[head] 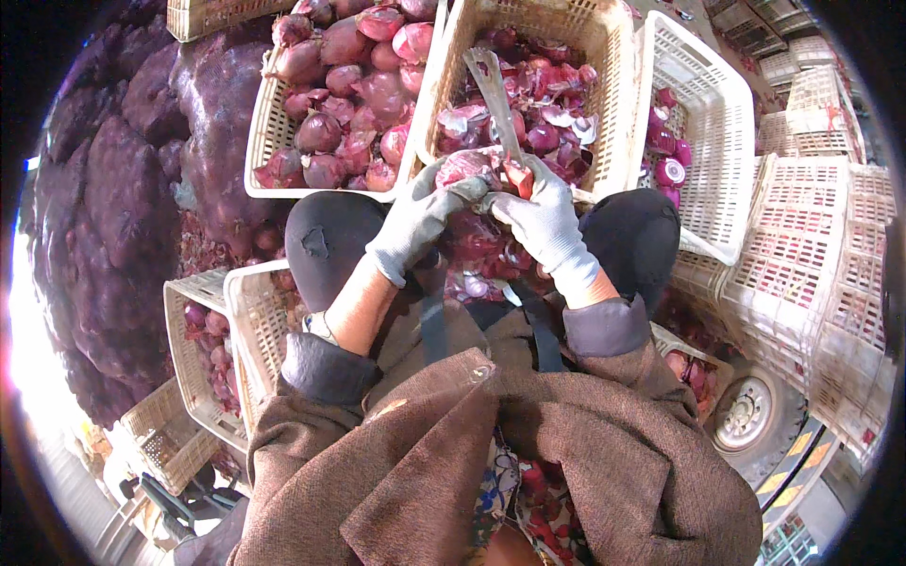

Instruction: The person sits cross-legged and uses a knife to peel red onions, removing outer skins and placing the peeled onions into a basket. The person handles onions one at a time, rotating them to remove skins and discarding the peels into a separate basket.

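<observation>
My left hand [432, 212], in a pale knitted glove, grips a red onion [463, 168] above my lap. Close to its right, my right hand [538, 205], gloved alike, holds a knife by its red handle [519, 178]. The worn metal blade [495, 95] points up and away from me over a plastic crate [623, 106] of onions and loose skins. Whole red onions [343, 78] fill the crate at the upper left. At the right, a white crate [740, 141] holds several peeled purple onions [669, 172]. More onions and skins lie between my knees.
Dark mesh sacks of onions [113, 191] are piled along the left. Two crates with onions stand by my left side, one with a white rim [237, 339]. Stacked crates [786, 233] and a wheel [743, 414] are at the right.
</observation>
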Motion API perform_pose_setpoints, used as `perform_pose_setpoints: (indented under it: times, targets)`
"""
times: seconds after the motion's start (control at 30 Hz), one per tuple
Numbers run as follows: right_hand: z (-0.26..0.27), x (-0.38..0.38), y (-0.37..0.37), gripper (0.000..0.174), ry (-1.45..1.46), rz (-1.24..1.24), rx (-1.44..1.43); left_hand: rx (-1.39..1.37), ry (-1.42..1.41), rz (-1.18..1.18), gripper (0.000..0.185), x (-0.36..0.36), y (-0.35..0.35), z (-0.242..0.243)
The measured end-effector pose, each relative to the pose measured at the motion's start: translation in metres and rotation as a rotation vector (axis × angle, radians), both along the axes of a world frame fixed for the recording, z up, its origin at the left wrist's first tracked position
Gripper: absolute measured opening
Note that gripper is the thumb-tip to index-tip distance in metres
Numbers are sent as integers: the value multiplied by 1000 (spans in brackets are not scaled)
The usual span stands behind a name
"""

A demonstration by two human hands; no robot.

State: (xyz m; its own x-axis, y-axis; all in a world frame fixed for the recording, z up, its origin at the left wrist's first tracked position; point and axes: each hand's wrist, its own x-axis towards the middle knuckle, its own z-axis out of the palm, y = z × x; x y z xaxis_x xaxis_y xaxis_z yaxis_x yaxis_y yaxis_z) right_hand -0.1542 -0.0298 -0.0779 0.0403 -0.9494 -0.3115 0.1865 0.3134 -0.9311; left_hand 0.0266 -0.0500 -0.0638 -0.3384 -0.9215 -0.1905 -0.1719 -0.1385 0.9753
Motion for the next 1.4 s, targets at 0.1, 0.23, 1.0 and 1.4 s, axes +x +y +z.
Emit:
perform_pose_setpoints:
  times: [0.1,0.23,1.0,1.4]
  targets:
    - [-7,-2,5,44,199,6,-143,92,59,-38,36,-1,13,3]
    - [-5,-10,-1,37,414,141,-409,163,97,10,32,-5,16,8]
    - [-68,-9,-57,18,419,78,-268,566,533,119,73,-6,3,-54]
    - [-67,-15,-64,49,-481,-354,334,405,677,294,65,-6,-12,-54]
